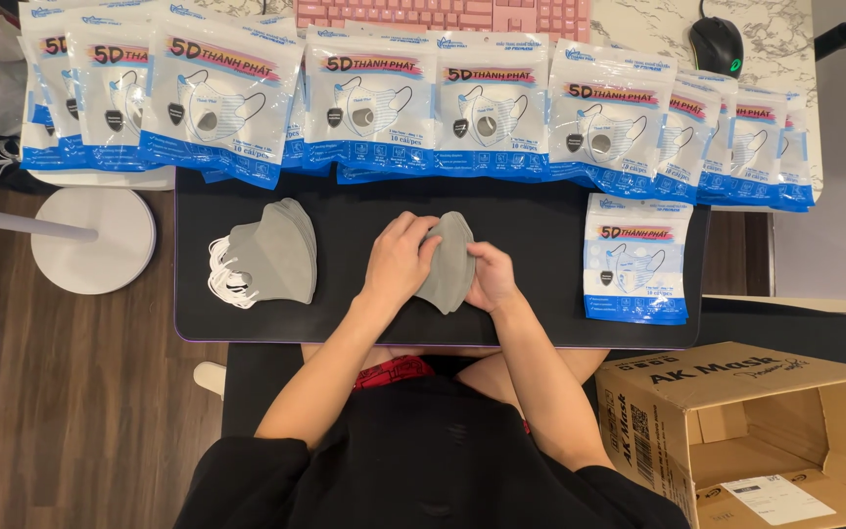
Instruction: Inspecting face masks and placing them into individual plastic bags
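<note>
Your black shirt (pixel 423 460) is filling the bottom of the view, and your two bare forearms are reaching forward from it over the black rectangular mat (pixel 540 211) that is covering the worktop. Your left hand (pixel 399 260) and your right hand (pixel 490 277) are both grasping one small stack of folded grey fabric face masks (pixel 448 263). This stack is lying between the two hands, at the middle of the mat, and its long axis is running away from you, a little tilted. Your left grip is curling over its left edge and top; your right grip is pinching its lower right edge. Both hands are equally near to it.

Well apart on the left, a second pile of grey folded masks with white ear loops (pixel 268 257) is resting on the mat. On the right, a flat blue-and-white plastic pouch (pixel 635 260) is lying, and an open brown cardboard box (pixel 766 431) is standing near your right elbow.
</note>
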